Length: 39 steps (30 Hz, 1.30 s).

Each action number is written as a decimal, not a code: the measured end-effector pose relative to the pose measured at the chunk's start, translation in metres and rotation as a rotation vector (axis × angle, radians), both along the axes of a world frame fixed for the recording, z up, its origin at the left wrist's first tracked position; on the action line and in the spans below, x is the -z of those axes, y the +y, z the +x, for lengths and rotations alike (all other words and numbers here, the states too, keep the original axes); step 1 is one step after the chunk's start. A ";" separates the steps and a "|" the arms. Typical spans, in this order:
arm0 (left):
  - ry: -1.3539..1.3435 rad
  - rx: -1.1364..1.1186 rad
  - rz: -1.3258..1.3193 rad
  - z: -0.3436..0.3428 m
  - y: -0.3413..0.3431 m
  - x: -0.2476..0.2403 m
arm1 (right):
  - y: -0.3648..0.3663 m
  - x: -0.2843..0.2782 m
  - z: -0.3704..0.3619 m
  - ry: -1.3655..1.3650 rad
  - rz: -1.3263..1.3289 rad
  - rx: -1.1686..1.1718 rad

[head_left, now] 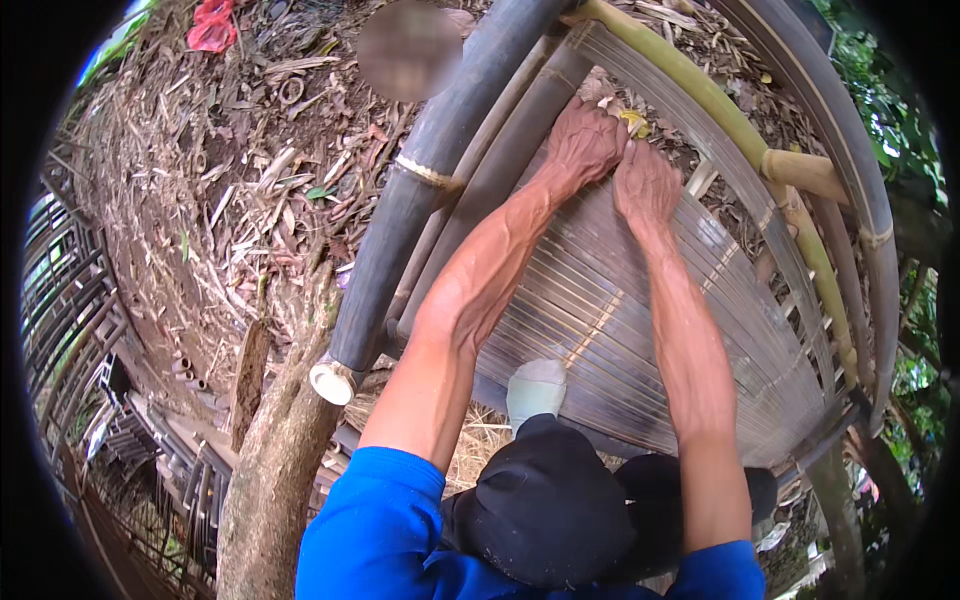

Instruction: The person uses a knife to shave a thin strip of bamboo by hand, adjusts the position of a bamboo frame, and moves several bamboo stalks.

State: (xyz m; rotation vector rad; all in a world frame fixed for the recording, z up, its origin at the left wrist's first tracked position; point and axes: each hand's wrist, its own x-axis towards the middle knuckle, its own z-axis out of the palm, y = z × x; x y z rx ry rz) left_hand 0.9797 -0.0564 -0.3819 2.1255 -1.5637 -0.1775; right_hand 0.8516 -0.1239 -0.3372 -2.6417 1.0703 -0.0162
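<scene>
A panel of thin, dark bamboo slats [590,335] lies in front of me inside a bamboo frame. My left hand [583,145] is closed at the panel's far end, beside a thick dark bamboo pole [400,210]. Close by on its right, my right hand [648,180] is also closed at the edge of the slats, the two nearly touching. Curled fingers hide whatever they hold. A small yellow thing [635,123] shows just past the fingertips; I cannot tell what it is. My foot in a pale sock [537,388] rests at the panel's near edge.
A curved green bamboo pole [715,95] and a dark outer pole [850,150] bound the right side. Left stands a tree trunk [275,490]. Dry leaves and bamboo scraps [250,170] cover the ground, with a red plastic bag [212,25] farther off. Bamboo lengths [75,290] stand far left.
</scene>
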 end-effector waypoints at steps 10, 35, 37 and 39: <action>-0.168 0.013 -0.052 -0.008 0.004 0.001 | -0.001 0.007 -0.014 0.052 0.001 -0.083; 1.073 -0.862 -0.076 -0.010 -0.027 -0.047 | -0.086 -0.091 -0.211 0.179 -0.212 0.265; 0.258 -0.721 -0.120 -0.003 -0.002 -0.051 | -0.085 -0.087 -0.213 0.255 -0.189 0.223; -0.204 -0.671 -0.288 0.008 0.016 -0.054 | -0.088 -0.072 -0.214 0.228 0.034 0.225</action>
